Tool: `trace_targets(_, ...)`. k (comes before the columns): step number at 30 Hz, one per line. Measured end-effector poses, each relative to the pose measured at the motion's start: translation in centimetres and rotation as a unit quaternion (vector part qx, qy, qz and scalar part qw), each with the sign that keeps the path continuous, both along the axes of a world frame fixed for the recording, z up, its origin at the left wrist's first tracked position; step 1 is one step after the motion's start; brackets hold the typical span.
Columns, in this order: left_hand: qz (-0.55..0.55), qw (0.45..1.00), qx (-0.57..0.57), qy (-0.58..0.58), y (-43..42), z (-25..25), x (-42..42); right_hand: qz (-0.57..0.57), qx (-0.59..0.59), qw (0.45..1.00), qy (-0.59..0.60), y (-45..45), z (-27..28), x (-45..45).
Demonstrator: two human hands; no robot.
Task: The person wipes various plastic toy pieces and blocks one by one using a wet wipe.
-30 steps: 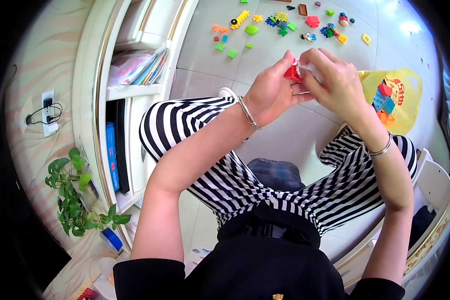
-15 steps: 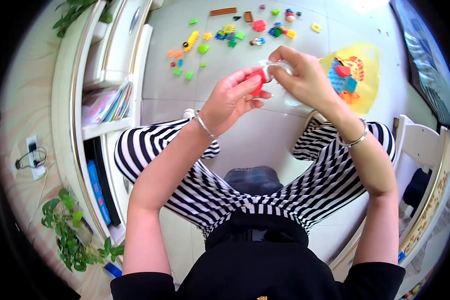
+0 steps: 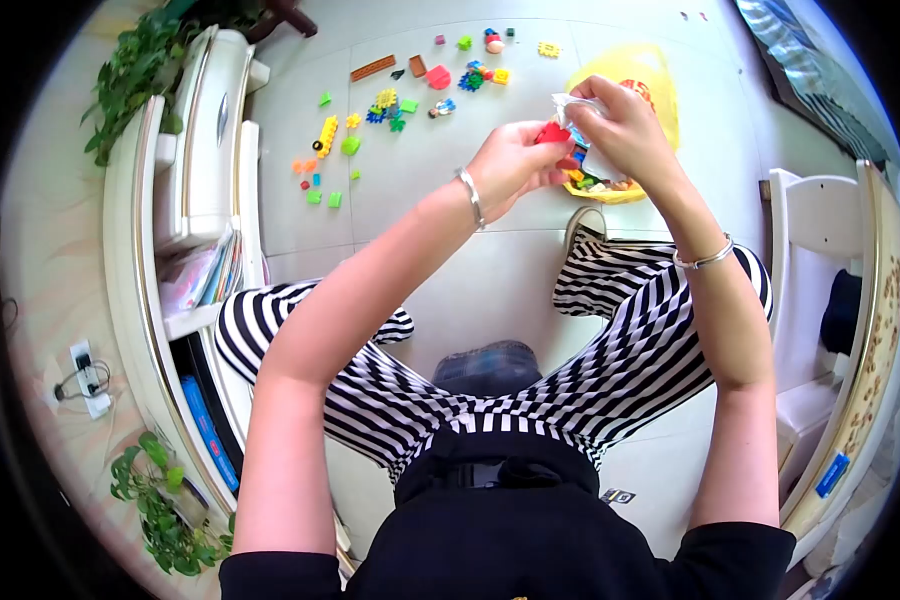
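Note:
My left hand (image 3: pixel 518 165) is closed around a small red toy piece (image 3: pixel 553 133), with the fingertips partly curled under it. Pinched in my right hand (image 3: pixel 620 128) is a crumpled white tissue or wipe (image 3: pixel 568 104), which touches the top of the red piece. Both hands are held up in front of a yellow plastic bag (image 3: pixel 654 68). Various small toy pieces (image 3: pixel 598 184) show in the bag's lower part, below my right hand. My fingers hide much of the red piece's shape.
Loose toy bricks lie scattered on the tiled floor, among them a yellow piece with a black wheel (image 3: pixel 325 137), a brown strip (image 3: pixel 373 67) and a toy figure (image 3: pixel 442 107). A white cabinet (image 3: pixel 210 140) stands left, a white chair (image 3: pixel 818 210) right.
Both hands have moved to the right over the floor, so they now overlap the yellow bag. The red piece and the white tissue stay in the fingers. The camera view has shifted.

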State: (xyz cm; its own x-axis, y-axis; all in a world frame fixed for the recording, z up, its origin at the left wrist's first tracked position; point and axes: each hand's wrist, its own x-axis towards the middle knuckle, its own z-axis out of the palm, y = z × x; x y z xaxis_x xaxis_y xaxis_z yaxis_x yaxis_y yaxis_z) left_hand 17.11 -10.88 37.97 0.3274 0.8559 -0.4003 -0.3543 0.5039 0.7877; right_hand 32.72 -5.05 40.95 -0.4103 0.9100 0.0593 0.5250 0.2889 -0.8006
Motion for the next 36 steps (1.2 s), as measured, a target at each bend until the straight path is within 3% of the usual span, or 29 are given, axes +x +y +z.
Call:
trace_targets(3,0.016,0.998,0.039,-0.044,2.9,-1.2,3.2,-0.031,-0.006,0.999,-0.017,1.1,-0.1,2.2)
trace_targets(7,0.024,0.998,0.022,-0.062,5.2,-1.7,6.4,-0.102,-0.072,0.99,0.065,2.1,-0.8,5.3)
trace_targets(9,0.015,0.997,0.015,-0.074,6.0,-1.9,7.5,-0.146,-0.16,0.963,0.159,2.3,-1.3,6.8)
trace_targets(13,0.032,0.996,0.003,-0.086,7.2,-2.7,9.4,-0.179,-0.217,0.922,0.264,2.8,-4.4,9.5)
trace_targets(17,0.009,0.999,-0.007,-0.05,7.7,-3.3,10.8,-0.204,-0.253,0.899,0.293,2.7,-5.3,9.8)
trace_targets(23,0.063,0.998,0.004,0.024,6.8,-2.9,11.0,-0.205,-0.256,0.892,0.311,2.7,-5.9,7.5)
trace_targets(28,0.079,0.992,0.042,-0.091,5.8,-3.5,8.1,-0.188,-0.278,0.894,0.296,2.2,-4.7,4.3)
trace_targets(36,0.152,0.986,0.0,-0.069,2.2,-5.3,-0.6,-0.109,-0.299,0.916,0.246,0.7,-7.4,-4.7)
